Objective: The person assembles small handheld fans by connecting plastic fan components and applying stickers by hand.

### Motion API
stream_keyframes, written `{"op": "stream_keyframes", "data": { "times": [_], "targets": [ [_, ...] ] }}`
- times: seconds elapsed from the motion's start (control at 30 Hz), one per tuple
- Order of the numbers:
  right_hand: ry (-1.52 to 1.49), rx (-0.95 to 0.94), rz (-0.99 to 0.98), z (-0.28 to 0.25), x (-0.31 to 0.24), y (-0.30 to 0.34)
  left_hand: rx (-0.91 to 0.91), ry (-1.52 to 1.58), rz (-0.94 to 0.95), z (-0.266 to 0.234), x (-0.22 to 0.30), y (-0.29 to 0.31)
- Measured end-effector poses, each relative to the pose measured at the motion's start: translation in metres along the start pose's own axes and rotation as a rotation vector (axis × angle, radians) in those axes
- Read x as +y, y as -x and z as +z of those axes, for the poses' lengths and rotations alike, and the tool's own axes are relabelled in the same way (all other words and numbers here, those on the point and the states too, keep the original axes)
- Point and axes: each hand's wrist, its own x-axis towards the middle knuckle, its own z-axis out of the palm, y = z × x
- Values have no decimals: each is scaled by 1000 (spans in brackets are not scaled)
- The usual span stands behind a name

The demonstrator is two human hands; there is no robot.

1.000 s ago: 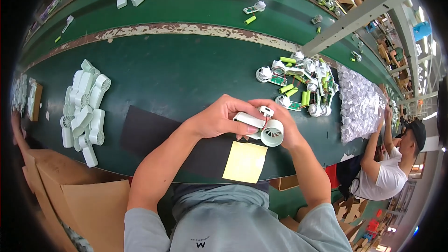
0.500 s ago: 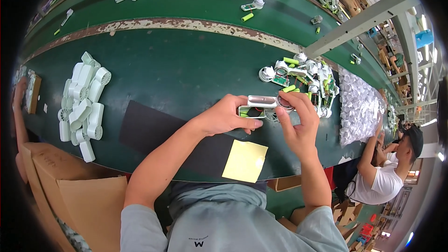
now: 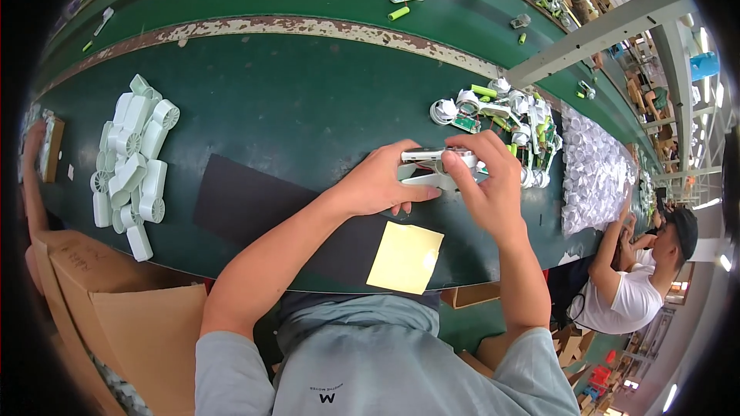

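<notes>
Both hands hold a small white handheld fan (image 3: pixel 420 179) over the middle of the table. Its two casing halves are parted at an angle. My left hand (image 3: pixel 379 181) grips the handle end, thumb below and fingers behind. Around the round head end is my right hand (image 3: pixel 487 173), its thumb on the near side and its fingers over the top. The inside of the fan is mostly hidden by my fingers. Just beyond my right hand lies a heap of fan inner parts (image 3: pixel 505 119) with circuit boards, wires and lime-green batteries.
Pale fan casings (image 3: pixel 131 162) are piled at left. A black mat (image 3: pixel 254 208) and yellow paper pad (image 3: pixel 405 257) lie nearer me. Small white parts fill a clear bag (image 3: pixel 590 173) at right. A cardboard box (image 3: pixel 146 316) stands lower left; a co-worker (image 3: pixel 632 285) sits at right.
The fan has tilted in my hands, so its glossy outer face has turned away and the gap between the halves shows as a wedge. My right fingers have shifted over the head end.
</notes>
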Motion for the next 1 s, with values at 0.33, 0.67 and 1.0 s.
{"op": "stream_keyframes", "data": {
  "times": [0.33, 0.67, 1.0],
  "targets": [
    [-23, -14, 90, 8, -7, -3, 293, -110, 298, 11, -4, -2],
    [-62, 25, 101, 13, 3, 2, 175, 221, 138, -2, -2, 0],
    [-379, 178, 88, 29, 36, 23, -64, 321, 133, -5, -4, -5]
  ]
}}
